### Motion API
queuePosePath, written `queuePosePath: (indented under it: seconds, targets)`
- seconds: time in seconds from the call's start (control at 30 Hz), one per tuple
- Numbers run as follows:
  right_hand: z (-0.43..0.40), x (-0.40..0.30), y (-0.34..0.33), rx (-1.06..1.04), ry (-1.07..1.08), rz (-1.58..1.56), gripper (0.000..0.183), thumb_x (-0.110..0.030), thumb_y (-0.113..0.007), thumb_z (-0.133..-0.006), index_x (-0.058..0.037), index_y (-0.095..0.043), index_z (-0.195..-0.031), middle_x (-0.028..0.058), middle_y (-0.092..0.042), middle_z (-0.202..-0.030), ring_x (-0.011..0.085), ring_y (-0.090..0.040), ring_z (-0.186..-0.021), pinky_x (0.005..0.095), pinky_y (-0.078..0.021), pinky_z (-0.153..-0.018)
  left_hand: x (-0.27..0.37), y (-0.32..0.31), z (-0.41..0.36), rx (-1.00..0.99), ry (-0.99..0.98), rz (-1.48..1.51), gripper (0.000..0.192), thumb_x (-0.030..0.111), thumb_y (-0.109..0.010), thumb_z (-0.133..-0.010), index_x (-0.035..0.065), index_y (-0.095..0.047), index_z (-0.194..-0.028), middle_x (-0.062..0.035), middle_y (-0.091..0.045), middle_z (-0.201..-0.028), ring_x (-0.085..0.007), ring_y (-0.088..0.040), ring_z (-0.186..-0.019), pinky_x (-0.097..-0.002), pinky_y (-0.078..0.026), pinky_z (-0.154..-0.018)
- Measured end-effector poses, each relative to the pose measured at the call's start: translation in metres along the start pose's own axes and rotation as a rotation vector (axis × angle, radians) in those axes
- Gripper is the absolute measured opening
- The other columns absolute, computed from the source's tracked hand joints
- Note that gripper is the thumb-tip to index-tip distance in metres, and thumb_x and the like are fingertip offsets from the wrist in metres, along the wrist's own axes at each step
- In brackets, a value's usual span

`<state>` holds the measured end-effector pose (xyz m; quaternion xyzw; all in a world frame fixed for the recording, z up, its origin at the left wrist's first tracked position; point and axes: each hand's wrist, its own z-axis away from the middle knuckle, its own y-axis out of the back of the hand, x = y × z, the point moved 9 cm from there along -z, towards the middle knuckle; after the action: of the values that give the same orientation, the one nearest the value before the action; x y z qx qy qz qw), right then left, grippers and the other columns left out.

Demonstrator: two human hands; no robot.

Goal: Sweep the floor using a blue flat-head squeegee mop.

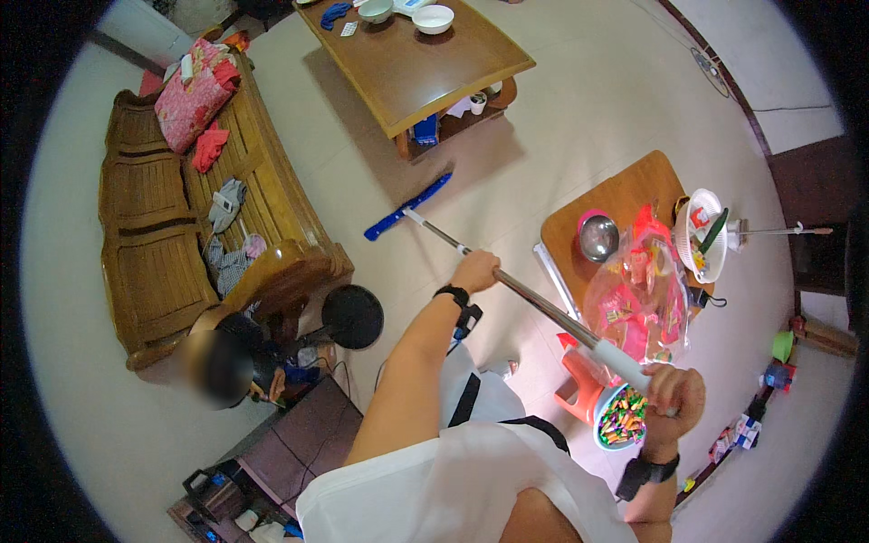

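A long metal pole [536, 300] with a pale grip runs diagonally across the view. At its far end a blue broom or squeegee head [407, 207] rests on the tiled floor, near the wooden coffee table [468, 41]. My left hand [475, 271] is closed around the middle of the pole. Around the end of the pale grip is my right hand [673, 400]. Both wrists wear black bands. Just beside my right hand stands a pale blue tub [601, 434] of colourful wrapped pieces.
A wooden bench [271, 176] with cushions and clothes stands at left. A person [261, 356] is at lower left near a round black object [352, 317]. At right, a small wooden table [563, 227] holds a metal bowl, plastic bags and a white basket, with an orange stool [579, 387] below.
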<state>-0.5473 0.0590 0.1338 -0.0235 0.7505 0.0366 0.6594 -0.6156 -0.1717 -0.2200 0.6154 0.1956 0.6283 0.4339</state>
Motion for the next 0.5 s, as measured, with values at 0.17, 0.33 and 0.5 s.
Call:
queuePosePath:
  seconds: [0.17,0.33,0.5]
  targets:
    - [0.038,-0.027,0.085,-0.014,-0.062,-0.102,0.036,-0.029,-0.038,-0.092,-0.0141,-0.033,-0.06,-0.0011,-0.033,-0.041,0.0133,-0.037,-0.039,0.0378,-0.0452,-0.068,0.085,-0.078,0.03,-0.016,-0.069,0.065,0.013,0.017,-0.055,-0.067,0.0064,-0.062,-0.066,-0.0153,-0.06,-0.069,-0.0335,-0.059,-0.07,-0.0444,-0.046,-0.065]
    - [0.095,-0.075,0.168,0.067,-0.063,-0.039,0.033,-0.028,-0.037,-0.092,-0.0144,-0.032,-0.063,-0.0032,-0.029,-0.04,0.0105,-0.033,-0.036,0.0351,-0.0445,-0.064,0.201,-0.127,0.067,-0.043,-0.198,0.239,0.014,0.021,-0.054,-0.067,0.0081,-0.058,-0.062,-0.0145,-0.059,-0.066,-0.0344,-0.058,-0.064,-0.0461,-0.046,-0.061]
    - [0.136,-0.104,0.198,0.096,-0.02,-0.051,0.031,-0.026,-0.037,-0.092,-0.0148,-0.034,-0.064,-0.0031,-0.031,-0.04,0.0101,-0.034,-0.035,0.0341,-0.044,-0.06,0.257,-0.144,0.096,-0.292,-0.214,0.317,0.017,0.023,-0.058,-0.069,0.0066,-0.057,-0.065,-0.0142,-0.058,-0.07,-0.0343,-0.057,-0.071,-0.0467,-0.043,-0.063]
